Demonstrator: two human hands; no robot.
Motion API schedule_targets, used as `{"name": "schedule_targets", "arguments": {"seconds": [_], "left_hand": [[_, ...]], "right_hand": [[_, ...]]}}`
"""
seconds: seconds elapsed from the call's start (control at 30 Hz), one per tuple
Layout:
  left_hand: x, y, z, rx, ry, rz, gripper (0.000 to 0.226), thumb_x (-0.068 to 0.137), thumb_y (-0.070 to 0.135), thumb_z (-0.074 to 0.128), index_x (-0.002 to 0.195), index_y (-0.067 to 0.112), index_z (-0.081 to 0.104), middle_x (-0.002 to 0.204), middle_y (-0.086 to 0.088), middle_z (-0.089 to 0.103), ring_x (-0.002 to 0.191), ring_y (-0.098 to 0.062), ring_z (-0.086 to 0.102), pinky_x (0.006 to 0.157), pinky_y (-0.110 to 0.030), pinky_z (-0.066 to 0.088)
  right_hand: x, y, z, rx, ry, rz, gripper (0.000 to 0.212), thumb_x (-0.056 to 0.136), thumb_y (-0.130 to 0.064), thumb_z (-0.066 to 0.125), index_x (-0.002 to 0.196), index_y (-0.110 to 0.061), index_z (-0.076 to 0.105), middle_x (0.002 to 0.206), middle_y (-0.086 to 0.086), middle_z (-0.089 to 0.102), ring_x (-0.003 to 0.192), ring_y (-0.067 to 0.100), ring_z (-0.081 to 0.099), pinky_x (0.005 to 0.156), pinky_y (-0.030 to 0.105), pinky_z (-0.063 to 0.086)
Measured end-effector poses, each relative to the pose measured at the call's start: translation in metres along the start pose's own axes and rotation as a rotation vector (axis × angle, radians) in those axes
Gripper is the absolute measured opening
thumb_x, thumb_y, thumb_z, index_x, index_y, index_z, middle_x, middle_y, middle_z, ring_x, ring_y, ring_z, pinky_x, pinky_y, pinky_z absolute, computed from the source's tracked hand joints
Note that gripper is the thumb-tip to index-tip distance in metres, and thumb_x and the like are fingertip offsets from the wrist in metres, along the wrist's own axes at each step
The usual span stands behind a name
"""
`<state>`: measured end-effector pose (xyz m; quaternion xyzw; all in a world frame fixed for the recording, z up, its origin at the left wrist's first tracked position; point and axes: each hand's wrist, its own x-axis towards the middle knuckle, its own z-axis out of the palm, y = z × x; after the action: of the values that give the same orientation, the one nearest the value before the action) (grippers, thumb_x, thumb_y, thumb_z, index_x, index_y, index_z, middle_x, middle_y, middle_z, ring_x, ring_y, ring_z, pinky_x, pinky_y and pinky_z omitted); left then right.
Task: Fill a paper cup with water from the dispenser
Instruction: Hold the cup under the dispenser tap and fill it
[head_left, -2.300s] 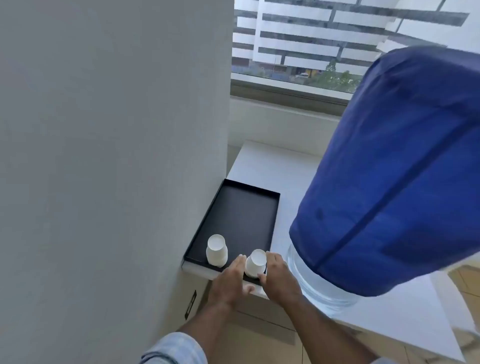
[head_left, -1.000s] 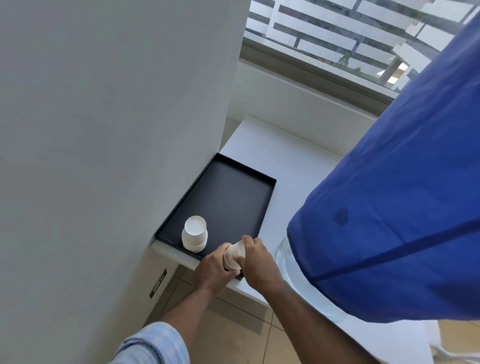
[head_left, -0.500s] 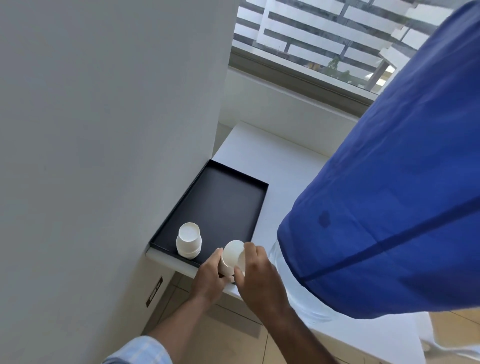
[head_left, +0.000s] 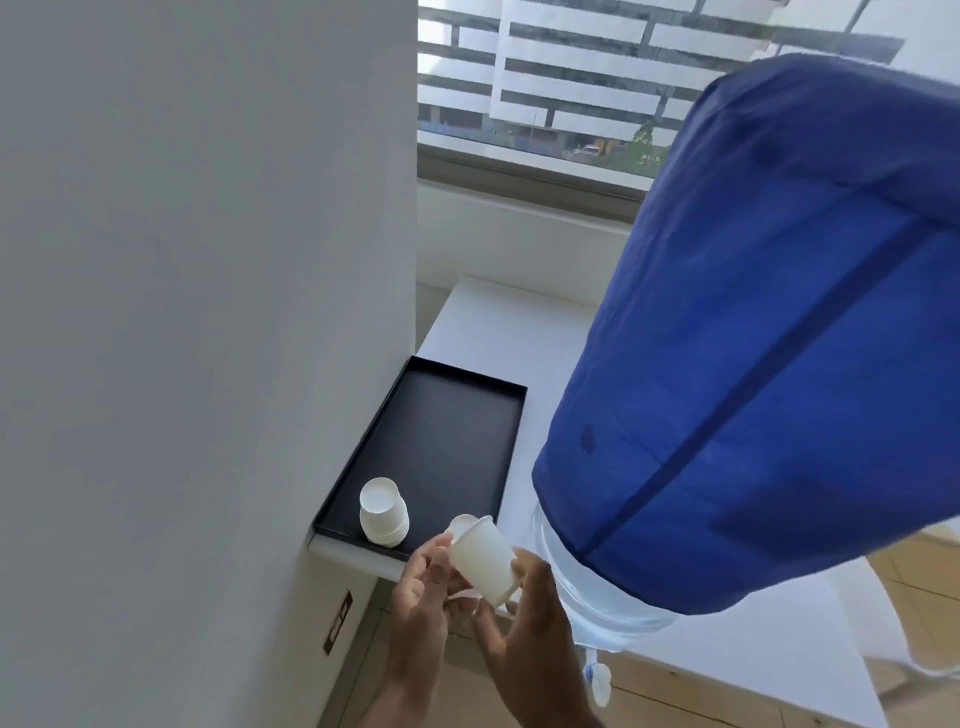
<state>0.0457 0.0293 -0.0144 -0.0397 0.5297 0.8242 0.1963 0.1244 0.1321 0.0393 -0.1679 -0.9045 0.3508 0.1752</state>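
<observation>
White countertop runs from the near edge back to a window, with a tall grey wall on the left and a large water bottle under a blue fabric cover standing on the right. A shallow black rectangular tray lies on the counter against the wall, and a short stack of upside-down white paper cups stands in its near left corner.

Both hands are raised just in front of the tray's near edge, and a single white paper cup sits between them. The right hand is closed on the cup from the near right side, thumb and fingers wrapped around its wide rim end. The left hand is on the cup's left, its fingertips touching the side wall, with the fingers loosely curled rather than clamped. A second white rim shows just behind the cup's far end; whether it is another cup in the left hand cannot be told.

The cup is plain, matte white and tapered, with no print. It is tilted well off upright: its long axis runs from the near right to the far left, narrow base pointing up and away toward the tray, open mouth facing down toward the right palm.

A small blue and white tap sticks out below the bottle, near and to the right of the hands.
</observation>
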Motion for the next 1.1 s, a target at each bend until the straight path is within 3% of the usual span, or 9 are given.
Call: {"name": "schedule_targets", "arguments": {"seconds": [0.1, 0.2, 0.3, 0.43, 0.5, 0.57, 0.7, 0.93, 1.1], "left_hand": [[-0.012, 0.011, 0.0, 0.149, -0.049, 0.046, 0.061, 0.075, 0.065, 0.084, 0.11, 0.014, 0.082, 0.089, -0.012, 0.082, 0.077, -0.023, 0.074, 0.069, -0.042, 0.062], [-0.027, 0.009, -0.002, 0.286, -0.09, 0.102, 0.069, 0.064, 0.068, 0.093, 0.093, 0.006, 0.084, 0.076, -0.005, 0.076, 0.07, -0.014, 0.066, 0.068, -0.024, 0.057], [-0.043, -0.002, -0.006, 0.481, -0.189, 0.09, 0.061, 0.068, 0.064, 0.093, 0.086, 0.006, 0.084, 0.101, 0.001, 0.084, 0.083, -0.015, 0.077, 0.074, -0.02, 0.058], [-0.049, -0.011, -0.017, 0.731, -0.262, 0.08, 0.029, 0.07, 0.047, 0.09, 0.083, 0.021, 0.085, 0.124, 0.013, 0.08, 0.088, -0.014, 0.079, 0.075, -0.037, 0.06], [-0.052, -0.016, -0.014, 0.832, -0.278, 0.055, 0.028, 0.066, 0.047, 0.091, 0.086, 0.03, 0.083, 0.115, 0.014, 0.083, 0.076, -0.008, 0.074, 0.071, -0.036, 0.057], [-0.056, -0.024, -0.007, 0.925, -0.305, 0.005, 0.038, 0.065, 0.04, 0.095, 0.099, 0.037, 0.081, 0.102, 0.011, 0.084, 0.083, -0.008, 0.076, 0.081, -0.039, 0.061], [-0.061, -0.034, 0.015, 1.122, -0.354, -0.018, 0.062, 0.073, 0.022, 0.097, 0.129, 0.027, 0.071, 0.12, 0.013, 0.076, 0.105, -0.005, 0.072, 0.092, -0.031, 0.06], [-0.052, -0.075, 0.065, 1.367, -0.542, 0.153, 0.062, 0.08, 0.026, 0.093, 0.137, 0.023, 0.068, 0.134, 0.012, 0.07, 0.119, -0.007, 0.065, 0.104, -0.023, 0.052], [-0.053, -0.101, 0.088, 1.552, -0.632, 0.264, 0.061, 0.078, 0.034, 0.085, 0.134, 0.041, 0.06, 0.142, 0.029, 0.063, 0.125, -0.001, 0.061, 0.093, -0.021, 0.053]], "right_hand": [[-0.018, 0.005, -0.002, 0.035, 0.02, 0.049, 0.07, 0.075, -0.017, 0.091, 0.125, -0.025, 0.043, 0.113, -0.004, 0.064, 0.1, 0.021, 0.07, 0.081, 0.023, 0.057], [-0.027, 0.014, -0.009, 0.056, -0.075, 0.189, 0.07, 0.084, -0.024, 0.083, 0.14, -0.016, 0.043, 0.13, 0.004, 0.065, 0.118, 0.027, 0.067, 0.093, 0.029, 0.054], [-0.04, 0.026, -0.018, 0.112, -0.155, 0.27, 0.083, 0.086, -0.042, 0.078, 0.152, -0.019, 0.034, 0.141, -0.003, 0.061, 0.128, 0.019, 0.062, 0.103, 0.027, 0.049], [-0.048, 0.032, -0.015, 0.121, -0.255, 0.353, 0.087, 0.085, -0.045, 0.075, 0.156, -0.023, 0.031, 0.149, -0.012, 0.052, 0.139, 0.011, 0.051, 0.115, 0.033, 0.041], [-0.054, 0.042, -0.016, 0.182, -0.291, 0.422, 0.081, 0.081, -0.037, 0.077, 0.15, -0.023, 0.038, 0.141, -0.007, 0.061, 0.129, 0.016, 0.06, 0.111, 0.039, 0.047], [-0.065, 0.055, -0.018, 0.2, -0.282, 0.502, 0.077, 0.077, -0.035, 0.079, 0.145, -0.022, 0.046, 0.128, -0.001, 0.069, 0.117, 0.02, 0.066, 0.103, 0.039, 0.053], [-0.086, 0.08, -0.015, 0.174, -0.279, 0.675, 0.08, 0.075, -0.046, 0.077, 0.146, -0.027, 0.047, 0.13, 0.0, 0.07, 0.12, 0.022, 0.066, 0.102, 0.034, 0.052], [-0.105, 0.139, -0.01, 0.032, -0.265, 0.915, 0.069, 0.071, -0.052, 0.063, 0.136, -0.037, 0.046, 0.123, -0.008, 0.073, 0.123, 0.02, 0.066, 0.099, 0.032, 0.05], [-0.096, 0.173, -0.015, 0.076, -0.233, 0.893, 0.058, 0.072, -0.044, 0.07, 0.125, -0.029, 0.051, 0.112, -0.005, 0.074, 0.111, 0.024, 0.069, 0.088, 0.033, 0.056]]}}
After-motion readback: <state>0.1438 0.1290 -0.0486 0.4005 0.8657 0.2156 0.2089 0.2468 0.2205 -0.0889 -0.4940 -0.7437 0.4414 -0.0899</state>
